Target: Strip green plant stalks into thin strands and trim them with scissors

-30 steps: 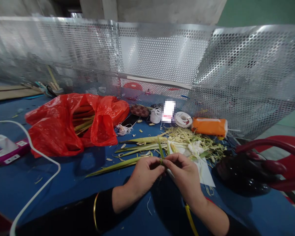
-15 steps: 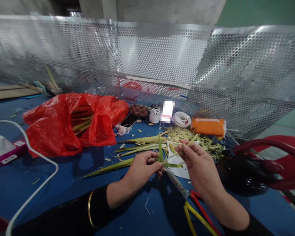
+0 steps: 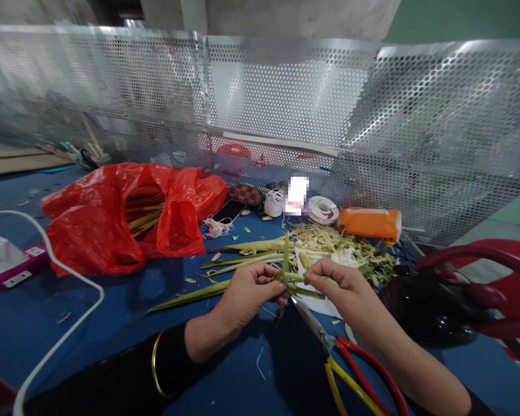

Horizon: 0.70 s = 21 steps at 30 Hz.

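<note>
Over the blue table my left hand pinches a small knot of folded green leaf strips, one strip standing upright. My right hand is closed on a strip end at the right side of the same piece. Scissors with red and yellow handles lie on the table just under my right wrist, blades pointing toward the leaf piece. Long green leaf stalks lie behind my hands.
A red plastic bag holding more stalks sits at the left. Leaf trimmings, an orange packet, tape rolls and a phone lie before the perforated metal screen. A white cable and a black helmet flank me.
My right hand lifted away from the leaf piece with a strip, uncovering the scissors, then came back down to the piece. My left hand kept its pinch and barely moved.
</note>
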Available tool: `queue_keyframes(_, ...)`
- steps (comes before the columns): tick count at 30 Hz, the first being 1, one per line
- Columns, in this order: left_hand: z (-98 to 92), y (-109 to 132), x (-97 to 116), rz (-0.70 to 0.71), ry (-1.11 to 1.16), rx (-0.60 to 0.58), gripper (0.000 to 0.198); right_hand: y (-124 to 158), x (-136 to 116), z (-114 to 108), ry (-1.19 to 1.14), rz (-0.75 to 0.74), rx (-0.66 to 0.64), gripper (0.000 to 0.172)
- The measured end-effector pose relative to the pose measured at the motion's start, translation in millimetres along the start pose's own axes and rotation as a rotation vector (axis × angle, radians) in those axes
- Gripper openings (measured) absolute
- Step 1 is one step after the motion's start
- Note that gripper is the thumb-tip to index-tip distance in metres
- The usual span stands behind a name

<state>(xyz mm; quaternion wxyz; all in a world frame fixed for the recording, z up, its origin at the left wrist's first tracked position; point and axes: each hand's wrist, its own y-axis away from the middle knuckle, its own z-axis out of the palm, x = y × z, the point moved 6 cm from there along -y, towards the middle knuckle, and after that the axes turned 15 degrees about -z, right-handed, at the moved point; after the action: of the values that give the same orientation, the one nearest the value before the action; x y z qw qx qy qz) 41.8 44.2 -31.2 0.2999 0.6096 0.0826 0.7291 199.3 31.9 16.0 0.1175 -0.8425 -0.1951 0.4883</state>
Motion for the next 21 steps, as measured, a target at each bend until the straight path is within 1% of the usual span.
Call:
queue_keyframes(3, -0.3, 0.5, -0.3, 0.001, -0.012, 0.006, 0.019, -0.3, 3.5, -0.8, 0.024, -0.019, 0.018, 0.022)
queue_keyframes(7, 0.1, 1.6, -0.6, 0.008, -0.012, 0.016, 0.022, -1.0, 1.3, 1.2, 0.068, -0.063, 0.04, 0.022)
queue_keyframes(10, 1.9, 1.9, -1.4, 0.021, -0.028, 0.008, 0.022, -0.4, -0.3, 7.7, 0.061, -0.044, 0.041, 0.02)
queue_keyframes(12, 4.3, 1.7, -2.4, 0.036, -0.042, -0.016, 0.02, 1.1, 0.5, 13.6, 0.046, -0.012, 0.044, 0.015)
queue_keyframes(14, 6.3, 1.3, -3.9, 0.05, -0.045, -0.036, 0.019, 3.5, 1.9, 17.7, 0.048, -0.006, 0.078, 0.01)
queue_keyframes(15, 6.9, 1.1, -4.9, 0.052, -0.044, -0.04, 0.019, 4.7, 2.3, 18.9, 0.066, -0.023, 0.099, 0.012)
queue_keyframes(17, 7.8, 0.8, -7.5, 0.046, -0.047, -0.042, 0.02, 6.6, 1.0, 19.9, 0.149, -0.114, 0.129, 0.021)
queue_keyframes(19, 8.0, 0.8, -9.4, 0.047, -0.073, -0.031, 0.016, 8.0, -3.6, 21.8, 0.28, -0.263, 0.116, 0.026)
queue_keyframes(21, 7.4, 1.7, -9.0, 0.087, -0.142, 0.003, 0.009, 9.6, -9.4, 24.9, 0.411, -0.41, 0.08, 0.022)
